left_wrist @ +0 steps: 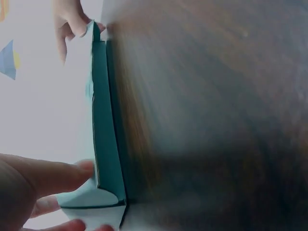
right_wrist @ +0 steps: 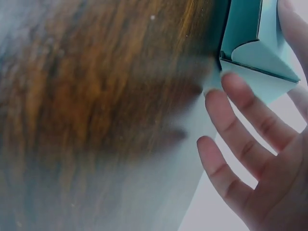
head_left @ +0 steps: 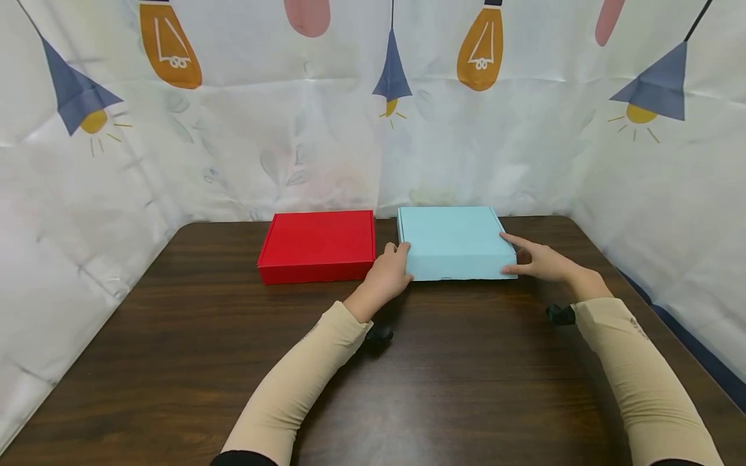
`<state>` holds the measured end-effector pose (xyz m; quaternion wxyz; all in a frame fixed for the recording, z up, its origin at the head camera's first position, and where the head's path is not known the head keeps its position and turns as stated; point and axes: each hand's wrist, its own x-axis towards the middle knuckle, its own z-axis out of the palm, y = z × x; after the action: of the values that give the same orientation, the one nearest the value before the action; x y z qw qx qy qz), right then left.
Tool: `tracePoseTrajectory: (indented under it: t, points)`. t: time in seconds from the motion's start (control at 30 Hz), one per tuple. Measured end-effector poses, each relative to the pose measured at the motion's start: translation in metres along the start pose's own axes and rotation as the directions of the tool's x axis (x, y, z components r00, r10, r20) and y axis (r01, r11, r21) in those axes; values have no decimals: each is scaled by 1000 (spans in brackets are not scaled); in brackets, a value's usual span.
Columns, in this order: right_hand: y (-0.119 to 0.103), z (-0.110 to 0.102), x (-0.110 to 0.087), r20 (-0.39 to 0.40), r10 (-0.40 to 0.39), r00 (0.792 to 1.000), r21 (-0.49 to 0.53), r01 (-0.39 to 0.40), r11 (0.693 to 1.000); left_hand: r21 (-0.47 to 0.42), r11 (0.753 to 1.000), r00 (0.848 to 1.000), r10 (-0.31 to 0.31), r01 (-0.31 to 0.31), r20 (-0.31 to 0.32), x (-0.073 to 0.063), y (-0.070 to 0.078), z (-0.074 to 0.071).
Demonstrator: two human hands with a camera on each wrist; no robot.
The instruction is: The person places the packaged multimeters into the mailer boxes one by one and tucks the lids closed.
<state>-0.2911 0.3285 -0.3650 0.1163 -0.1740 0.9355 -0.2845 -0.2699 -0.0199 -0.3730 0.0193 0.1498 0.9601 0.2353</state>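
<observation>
A flat light blue cardboard box (head_left: 453, 233) lies lidded at the far side of the table. My left hand (head_left: 387, 268) grips its near left corner; in the left wrist view the thumb (left_wrist: 72, 176) lies on the front edge of the lid and fingers reach along the side. At the near right corner, my right hand (head_left: 544, 261) touches the box with thumb and index finger extended. The right wrist view shows its other fingers (right_wrist: 245, 147) spread loosely beside the box's side wall (right_wrist: 262, 82).
A red cardboard box (head_left: 317, 239) sits left of the blue one, a narrow gap between them, close by my left hand. Behind the dark wooden table (head_left: 192, 362) hangs a white curtain (head_left: 338, 142) printed with lamps and bulbs.
</observation>
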Motion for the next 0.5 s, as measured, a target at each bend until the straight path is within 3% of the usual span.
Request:
tracePoseTrajectory:
  t: [0.23, 0.37, 0.5]
  points:
    - [-1, 3, 0, -59, -84, 995, -117, 77, 990, 150, 984, 996, 94, -93, 0, -2, 3, 4]
    - [-6, 4, -1, -82, -139, 987, -139, 127, 982, 218, 971, 995, 94, -97, 27, 1, 4, 1]
    - [-10, 4, 0, -82, -167, 983, -128, 155, 979, 230, 966, 992, 104, -117, 66, 9, 2, -2]
